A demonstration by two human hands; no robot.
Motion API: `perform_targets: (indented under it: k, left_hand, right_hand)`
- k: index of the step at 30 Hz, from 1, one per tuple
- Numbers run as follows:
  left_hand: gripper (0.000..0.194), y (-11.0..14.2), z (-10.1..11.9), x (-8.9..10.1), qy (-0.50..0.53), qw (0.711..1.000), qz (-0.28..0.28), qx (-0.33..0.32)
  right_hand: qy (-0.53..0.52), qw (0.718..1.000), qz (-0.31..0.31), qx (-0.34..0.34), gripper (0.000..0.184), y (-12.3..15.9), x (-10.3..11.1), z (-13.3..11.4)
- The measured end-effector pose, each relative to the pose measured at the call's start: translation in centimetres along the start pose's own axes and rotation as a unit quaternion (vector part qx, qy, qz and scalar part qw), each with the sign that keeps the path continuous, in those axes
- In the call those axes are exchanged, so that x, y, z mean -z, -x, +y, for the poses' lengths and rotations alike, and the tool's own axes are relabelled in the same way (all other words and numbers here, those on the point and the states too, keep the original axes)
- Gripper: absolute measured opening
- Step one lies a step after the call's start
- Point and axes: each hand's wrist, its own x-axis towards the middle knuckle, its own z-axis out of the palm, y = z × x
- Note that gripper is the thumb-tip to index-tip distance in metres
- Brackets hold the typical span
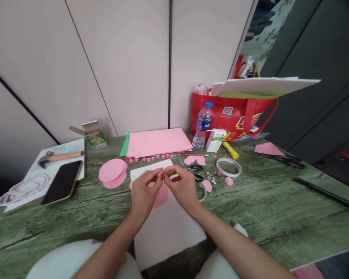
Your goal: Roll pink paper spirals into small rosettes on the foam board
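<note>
My left hand (145, 190) and my right hand (182, 186) meet above a white board (168, 236), fingertips pinched together. Between them is a small pink paper piece (159, 174), mostly hidden by the fingers. Below it, a pink paper circle (162, 195) lies on the board. A stack of pink paper circles (113, 173) is left of my left hand. Behind the hands runs a row of small rolled pink paper pieces (153, 158). Black-handled scissors (196, 167) and a roll of tape (203, 192) lie beside my right hand, partly covered by it.
Pink paper sheets (159, 142) lie at the back. A water bottle (203, 126), a small carton (216, 140) and a red bag (235, 116) stand back right, near a glue stick (230, 150) and tape ring (228, 167). A hammer (61, 157) and phone (63, 182) are left.
</note>
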Motion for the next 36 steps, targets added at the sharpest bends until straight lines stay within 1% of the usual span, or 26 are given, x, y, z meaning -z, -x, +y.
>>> perform_targets:
  k: [2, 3, 4, 5, 6, 8, 10, 11, 12, 14, 16, 19, 25, 31, 34, 36]
  left_hand:
    - [0.02, -0.1, 0.1, 0.1, 0.005, 1.0, 0.003, 0.012]
    - [0.021, -0.2, 0.1, 0.1, 0.01, 1.0, 0.004, 0.022]
    - [0.022, -0.2, 0.1, 0.2, 0.014, 0.999, 0.006, 0.032]
    - [0.023, -0.3, 0.0, 0.3, 0.016, 0.999, 0.008, 0.042]
    - [0.024, -0.4, 0.0, 0.3, 0.018, 0.998, 0.012, 0.051]
    - [0.025, -0.6, -0.2, 0.5, 0.018, 0.997, 0.016, 0.067]
    - [0.026, -0.7, -0.4, 0.6, 0.015, 0.996, 0.018, 0.085]
    - [0.027, -0.8, -0.4, 0.6, 0.015, 0.995, 0.018, 0.095]
    - [0.028, -0.9, -0.5, 0.6, 0.015, 0.994, 0.017, 0.103]
    - [0.029, -0.9, -0.5, 0.6, 0.02, 0.993, 0.015, 0.117]
    - [0.029, -1.0, -0.4, 0.6, 0.03, 0.992, 0.011, 0.125]
    - [0.028, -1.0, -0.4, 0.6, 0.042, 0.991, 0.007, 0.13]
    - [0.027, -1.0, -0.6, 0.6, 0.06, 0.989, 0.01, 0.138]
    - [0.027, -1.1, -0.4, 0.8, 0.076, 0.985, 0.007, 0.158]
    - [0.027, -1.1, -0.2, 0.9, 0.068, 0.984, 0.004, 0.162]
    - [0.027, -1.2, -0.1, 0.9, 0.06, 0.985, 0.001, 0.162]
  right_hand:
    - [0.01, 0.999, -0.041, 0.004, 0.012, -0.8, 1.0, 0.5]
    - [0.032, 0.997, -0.065, 0.001, 0.013, -1.2, 1.8, 0.8]
    - [0.075, 0.994, -0.078, 0.0, 0.012, -1.8, 2.8, 1.1]
    - [0.141, 0.986, -0.088, -0.01, 0.011, -2.3, 3.8, 1.3]
    - [0.23, 0.967, -0.106, -0.024, 0.011, -2.7, 4.8, 1.5]
    - [0.399, 0.905, -0.133, -0.064, 0.015, -3.4, 6.6, 1.8]
    - [0.496, 0.848, -0.165, -0.089, 0.019, -3.7, 7.6, 2.0]
    - [0.524, 0.829, -0.177, -0.087, 0.023, -3.8, 7.8, 2.2]
    - [0.54, 0.817, -0.187, -0.081, 0.028, -3.8, 7.8, 2.4]
    - [0.554, 0.804, -0.203, -0.069, 0.041, -3.9, 7.6, 2.9]
    - [0.562, 0.795, -0.217, -0.077, 0.046, -4.0, 7.3, 3.7]
    - [0.571, 0.783, -0.227, -0.093, 0.041, -4.2, 7.2, 4.6]
    - [0.568, 0.781, -0.246, -0.088, 0.038, -4.4, 7.6, 5.1]
    - [0.564, 0.791, -0.215, -0.099, 0.034, -4.5, 8.1, 5.0]
    - [0.548, 0.809, -0.192, -0.088, 0.04, -4.6, 8.7, 4.8]
    - [0.53, 0.822, -0.19, -0.083, 0.045, -4.7, 9.2, 4.7]
